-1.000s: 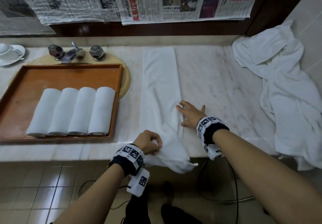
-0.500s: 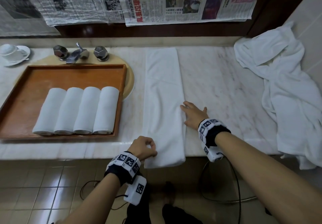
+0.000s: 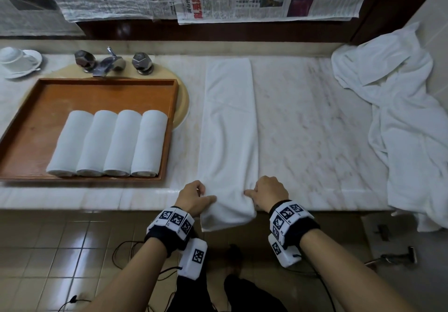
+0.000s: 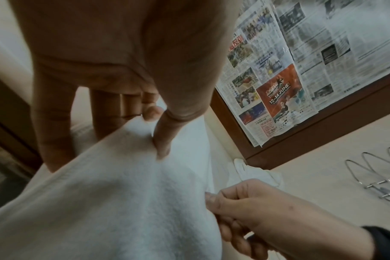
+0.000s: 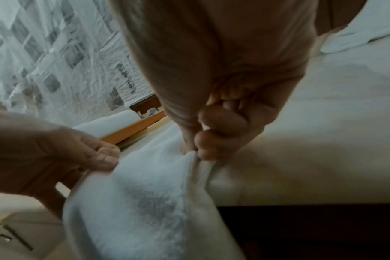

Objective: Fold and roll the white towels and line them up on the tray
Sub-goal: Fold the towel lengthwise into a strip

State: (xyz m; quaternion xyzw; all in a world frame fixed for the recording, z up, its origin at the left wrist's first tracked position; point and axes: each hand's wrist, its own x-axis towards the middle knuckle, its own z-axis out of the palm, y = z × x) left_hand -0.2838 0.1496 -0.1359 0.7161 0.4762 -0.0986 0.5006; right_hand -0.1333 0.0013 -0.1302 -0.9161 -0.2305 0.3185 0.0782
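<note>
Left hand, right hand: pinching grip.

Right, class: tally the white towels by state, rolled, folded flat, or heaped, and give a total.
Rolled towels on the tray: 4
Folded strip held by both hands: 1
Loose heap, number unclear, counted as: 1
Total: 6
</note>
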